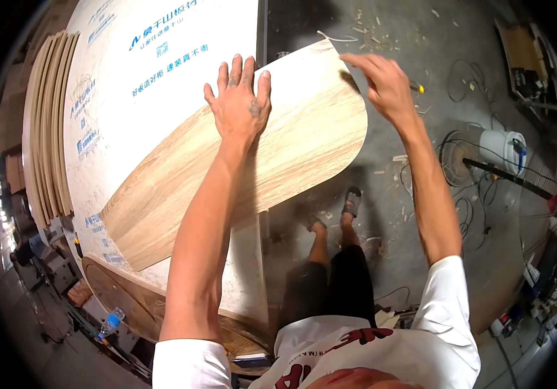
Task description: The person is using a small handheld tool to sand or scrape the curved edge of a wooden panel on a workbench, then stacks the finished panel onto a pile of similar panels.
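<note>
A wood-grain board (291,149) with rounded ends lies across a larger white sheet, its right end jutting past the sheet's edge. My left hand (242,107) rests flat on top of it, fingers spread, holding nothing. At the board's far right corner, a thin pale strip (338,38) curls off the edge. My right hand (385,84) is just beside that corner, fingers curled together with the index finger reaching toward the edge. A small yellow-ended piece (420,89) shows beside this hand; whether it is gripped or lies behind is unclear.
Under the board is the white sheet (122,84) with blue print. Curved wooden panels (48,129) stack at the left. Below are a round-edged wooden piece (113,292) and a plastic bottle (111,322). Offcuts and cables litter the floor near a white bucket (496,150).
</note>
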A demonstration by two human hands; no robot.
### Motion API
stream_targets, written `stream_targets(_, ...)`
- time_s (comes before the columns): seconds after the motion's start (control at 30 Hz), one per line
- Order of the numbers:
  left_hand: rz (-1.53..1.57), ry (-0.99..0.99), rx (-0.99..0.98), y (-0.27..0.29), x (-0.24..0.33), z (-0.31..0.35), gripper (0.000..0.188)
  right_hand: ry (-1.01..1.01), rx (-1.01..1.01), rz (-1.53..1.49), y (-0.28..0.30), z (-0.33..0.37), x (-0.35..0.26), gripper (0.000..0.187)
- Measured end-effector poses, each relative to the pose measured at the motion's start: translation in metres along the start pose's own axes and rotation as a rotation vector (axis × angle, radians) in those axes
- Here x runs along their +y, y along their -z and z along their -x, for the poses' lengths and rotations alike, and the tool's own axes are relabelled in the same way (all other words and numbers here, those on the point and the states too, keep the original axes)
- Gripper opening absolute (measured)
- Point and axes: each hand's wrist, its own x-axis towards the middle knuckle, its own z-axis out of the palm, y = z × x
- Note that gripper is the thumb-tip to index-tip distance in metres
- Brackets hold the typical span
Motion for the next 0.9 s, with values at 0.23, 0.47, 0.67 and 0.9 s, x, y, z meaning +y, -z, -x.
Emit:
stream_targets(0.23, -0.019, -0.001, -0.004, 0.001, -0.001, 0.001, 0.061, 0.088, -0.183, -0.02, -0.043, -0.056, 0.027, 0.043)
stream_targets(0.47, -0.024, 0.002, -0.024, 0.0, 0.0, -0.001, 0.063, 0.062, -0.163, -0.07, -0.026, -0.018, 0.02, 0.038)
stream_targets(0.67, -0.021, 0.01, -0.015, 0.002, -0.002, 0.0, 0.063, -0.044, -0.075, -0.109, 0.011, 0.066, -0.027, 0.041)
stream_targets(0.9, 0.004, 0.025, -0.002, 0.005, -0.002, 0.003, 0.059, -0.233, 0.03, -0.118, -0.007, 0.162, -0.129, 0.048)
